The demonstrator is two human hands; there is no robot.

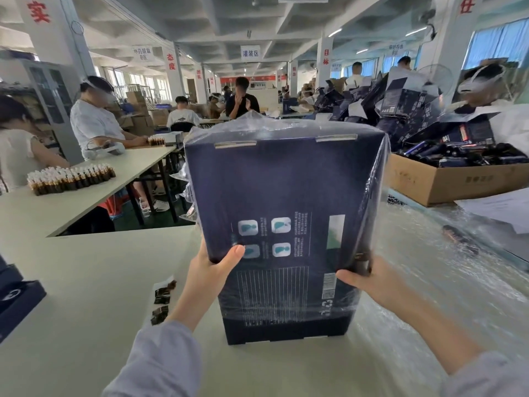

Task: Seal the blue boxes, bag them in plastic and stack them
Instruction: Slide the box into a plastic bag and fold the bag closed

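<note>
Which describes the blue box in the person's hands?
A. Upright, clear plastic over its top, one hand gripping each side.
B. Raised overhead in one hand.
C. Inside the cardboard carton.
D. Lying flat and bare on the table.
A: the blue box stands upright, clear plastic covers its top and sides, and the left hand and right hand grip its lower edges.

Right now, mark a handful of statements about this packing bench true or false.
1. The left hand and right hand both hold the blue box. True.
2. The plastic bag covers the box's top. True.
3. The box lies flat on the table. False: it stands upright on the table.
4. The carton at right is empty. False: dark packages fill the carton.
5. Brown bottles stand on the table at far left. True.
</note>
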